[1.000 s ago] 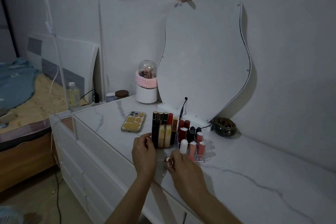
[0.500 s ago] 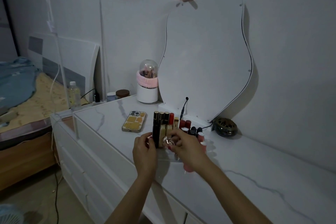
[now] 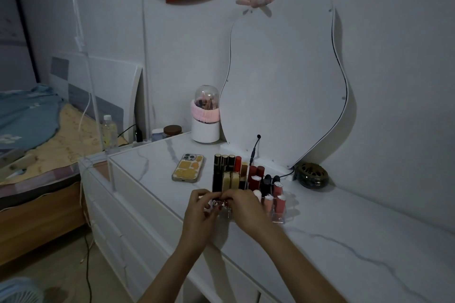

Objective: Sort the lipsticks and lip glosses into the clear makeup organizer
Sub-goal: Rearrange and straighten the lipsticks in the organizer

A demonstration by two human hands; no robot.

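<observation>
The clear makeup organizer (image 3: 279,219) stands on the white marble dresser top (image 3: 344,229). Several lipsticks and lip glosses stand upright in it: tall black and gold tubes (image 3: 218,174) at the left, red ones (image 3: 253,174) in the middle, pink glosses (image 3: 278,194) at the right. My left hand (image 3: 199,216) and my right hand (image 3: 246,209) meet at the organizer's front left corner. Both pinch a small shiny clear-and-red lipstick (image 3: 221,203) between their fingertips. My right hand hides the front left compartments.
A phone (image 3: 188,167) in a yellow case lies left of the organizer. Behind stand a wavy mirror (image 3: 283,81), a white brush holder with a pink band (image 3: 205,118) and a dark round dish (image 3: 311,174). The dresser's front edge runs below my hands; a bed lies at the left.
My right hand lifted the small shiny lipstick from the dresser top up and left to the organizer's front left corner. My left hand's fingers have closed onto it too.
</observation>
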